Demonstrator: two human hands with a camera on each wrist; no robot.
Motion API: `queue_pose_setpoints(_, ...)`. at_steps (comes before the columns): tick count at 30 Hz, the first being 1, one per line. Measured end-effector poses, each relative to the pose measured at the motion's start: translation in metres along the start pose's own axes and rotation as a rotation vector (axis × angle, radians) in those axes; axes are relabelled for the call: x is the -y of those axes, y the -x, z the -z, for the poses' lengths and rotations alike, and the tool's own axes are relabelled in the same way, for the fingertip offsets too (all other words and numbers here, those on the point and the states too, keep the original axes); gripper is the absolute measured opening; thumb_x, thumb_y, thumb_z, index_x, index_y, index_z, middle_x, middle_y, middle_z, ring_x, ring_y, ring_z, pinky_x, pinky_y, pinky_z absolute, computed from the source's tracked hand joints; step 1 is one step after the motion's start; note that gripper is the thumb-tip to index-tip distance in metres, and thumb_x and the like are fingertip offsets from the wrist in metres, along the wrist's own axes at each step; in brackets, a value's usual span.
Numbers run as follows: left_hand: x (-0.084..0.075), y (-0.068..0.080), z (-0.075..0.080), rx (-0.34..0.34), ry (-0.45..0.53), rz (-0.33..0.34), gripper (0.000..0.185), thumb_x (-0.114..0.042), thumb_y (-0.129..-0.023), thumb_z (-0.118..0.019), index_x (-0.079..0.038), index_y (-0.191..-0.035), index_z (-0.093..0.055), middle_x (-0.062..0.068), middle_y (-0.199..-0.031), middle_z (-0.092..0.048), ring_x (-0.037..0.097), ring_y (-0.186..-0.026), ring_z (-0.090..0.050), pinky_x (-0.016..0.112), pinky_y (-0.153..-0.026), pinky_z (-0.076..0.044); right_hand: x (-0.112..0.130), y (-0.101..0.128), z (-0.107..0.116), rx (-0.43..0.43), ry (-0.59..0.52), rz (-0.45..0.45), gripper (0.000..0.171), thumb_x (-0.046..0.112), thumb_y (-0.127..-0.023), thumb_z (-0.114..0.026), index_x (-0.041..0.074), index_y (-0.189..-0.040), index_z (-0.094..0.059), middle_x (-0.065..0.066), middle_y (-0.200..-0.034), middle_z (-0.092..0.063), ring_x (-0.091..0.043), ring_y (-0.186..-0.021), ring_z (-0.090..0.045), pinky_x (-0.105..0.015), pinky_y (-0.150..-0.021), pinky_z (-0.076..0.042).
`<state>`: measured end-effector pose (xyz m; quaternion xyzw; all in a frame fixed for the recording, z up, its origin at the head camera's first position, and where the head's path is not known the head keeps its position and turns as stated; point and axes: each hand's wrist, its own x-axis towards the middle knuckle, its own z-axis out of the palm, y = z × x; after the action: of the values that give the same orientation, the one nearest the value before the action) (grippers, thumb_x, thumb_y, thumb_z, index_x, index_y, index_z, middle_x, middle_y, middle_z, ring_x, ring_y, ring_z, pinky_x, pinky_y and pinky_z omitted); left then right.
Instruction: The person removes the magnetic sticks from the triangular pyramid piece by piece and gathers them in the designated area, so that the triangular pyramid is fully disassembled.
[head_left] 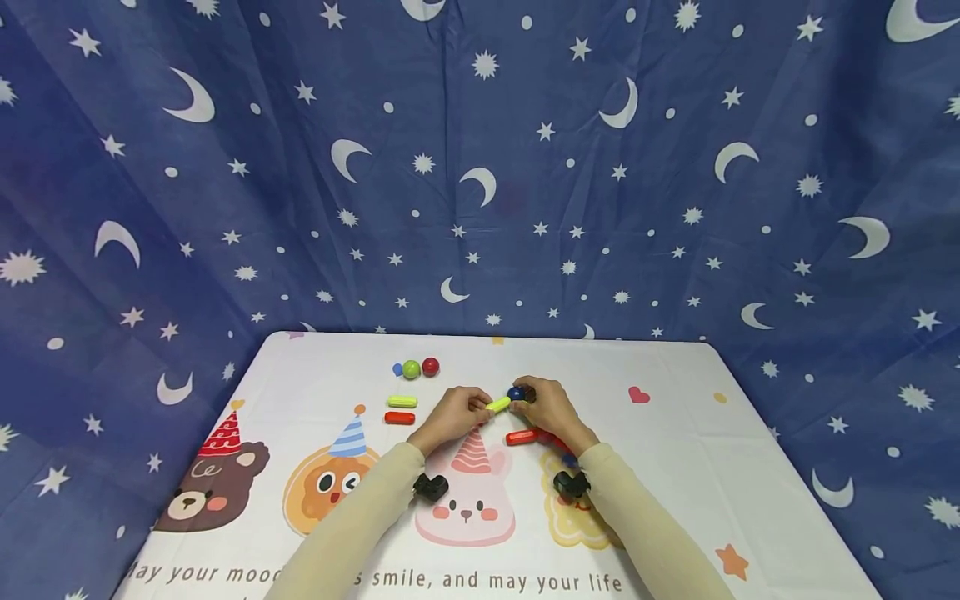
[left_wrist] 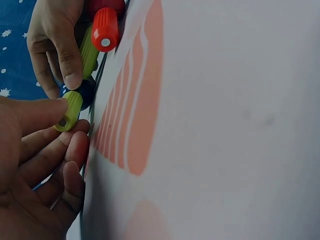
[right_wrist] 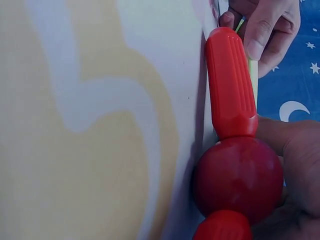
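Between thumb and fingers, my left hand [head_left: 457, 414] pinches a short yellow-green toy rod [head_left: 498, 405], ridged, with a round dot in its end. The rod's far end meets a shiny dark blue ball [head_left: 516, 394], which my right hand [head_left: 552, 408] holds with its fingertips. A second yellow-green rod [left_wrist: 90, 54] runs from the ball under the right hand in the left wrist view. Nearer me, below the right hand, a red rod [head_left: 522, 437] joins a dark red ball [right_wrist: 237, 180]. Another red rod [right_wrist: 223, 229] meets this ball's other side.
Left of the hands lie a yellow-green rod [head_left: 402, 402] and a red rod [head_left: 400, 418]. Behind them sit a green ball [head_left: 412, 369] and a red ball [head_left: 431, 367]. Another blue ball [head_left: 569, 460] shows by the right wrist. A starry blue curtain [head_left: 517, 200] hangs behind the table.
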<state>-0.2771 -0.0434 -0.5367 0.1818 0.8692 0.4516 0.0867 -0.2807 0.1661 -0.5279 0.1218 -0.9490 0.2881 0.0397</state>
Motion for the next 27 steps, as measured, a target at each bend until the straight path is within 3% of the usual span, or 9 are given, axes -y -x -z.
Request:
queue_pose_setpoints(8,0.0015,0.0001,0.0042,-0.014,-0.032,-0.021,0.021,-0.019,-0.084,-0.068,-0.012,-0.103,-0.066,-0.002,-0.086,-0.066,0.007,-0.077,-0.059,0.023,-0.072,-0.049,-0.0001,-0.0007,0.0029,0.038,-0.033,0.038,0.036,0.025,-0.079,-0.074,0.016,-0.113,-0.066,-0.002,-0.094,-0.070,-0.011,-0.081,-0.062,-0.031,-0.076,-0.052)
queue_pose_setpoints(18,0.0009,0.0001,0.0019,0.002,-0.047,-0.015,0.025,-0.016,-0.083,-0.067,-0.012,-0.108,-0.066,0.000,-0.086,-0.065,0.007,-0.073,-0.057,0.020,-0.066,-0.048,-0.0024,-0.0012,0.0053,0.112,-0.087,0.079,0.035,0.022,-0.080,-0.073,0.016,-0.114,-0.065,-0.002,-0.102,-0.070,-0.014,-0.089,-0.064,-0.033,-0.081,-0.052)
queue_pose_setpoints(27,0.0021,0.0010,0.0029,-0.028,-0.112,-0.032,0.020,-0.022,-0.084,-0.068,-0.015,-0.103,-0.069,-0.002,-0.089,-0.067,0.009,-0.077,-0.054,0.023,-0.071,-0.045,0.0018,0.0018,0.0080,0.218,-0.103,0.097,0.035,0.023,-0.082,-0.071,0.020,-0.116,-0.064,-0.001,-0.105,-0.069,-0.015,-0.093,-0.063,-0.036,-0.084,-0.051)
